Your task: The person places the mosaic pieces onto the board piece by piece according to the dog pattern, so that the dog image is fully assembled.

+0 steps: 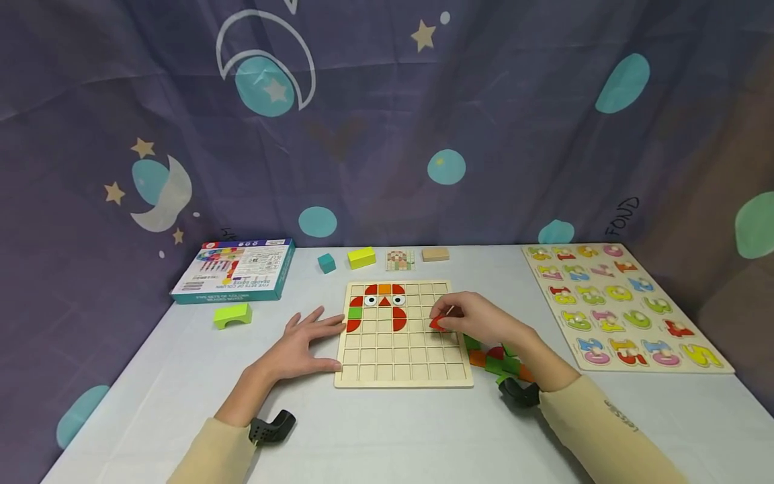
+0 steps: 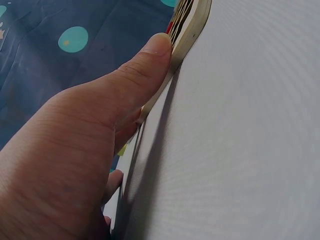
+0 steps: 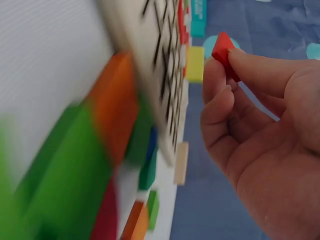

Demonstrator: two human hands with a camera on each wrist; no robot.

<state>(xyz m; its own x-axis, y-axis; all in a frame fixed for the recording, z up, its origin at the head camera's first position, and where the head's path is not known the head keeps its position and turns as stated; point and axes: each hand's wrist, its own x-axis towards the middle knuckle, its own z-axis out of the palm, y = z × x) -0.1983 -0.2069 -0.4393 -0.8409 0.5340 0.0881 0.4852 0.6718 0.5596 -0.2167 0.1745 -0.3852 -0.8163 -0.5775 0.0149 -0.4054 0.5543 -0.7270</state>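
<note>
A square wooden grid board (image 1: 387, 378) lies flat on the table. Red, orange and green pieces and two eye tiles (image 1: 370, 300) fill part of its upper left. My left hand (image 1: 302, 346) rests at the board's left edge, fingers spread, with the thumb (image 2: 145, 60) against the rim. Over the right part of the board, my right hand (image 1: 480, 319) pinches a small red block (image 3: 225, 52) between thumb and fingers. Its pointed, triangle-like side shows in the right wrist view. Beneath the right forearm lie several loose green, orange and red blocks (image 1: 494, 365), beside the board.
Behind the board are a teal cube (image 1: 326, 263), a yellow block (image 1: 361, 258), a small pattern card (image 1: 400, 261) and a plain wood block (image 1: 435, 254). A boxed set (image 1: 236, 272) and a green arch (image 1: 232, 315) lie left; a number puzzle (image 1: 629, 306) lies right.
</note>
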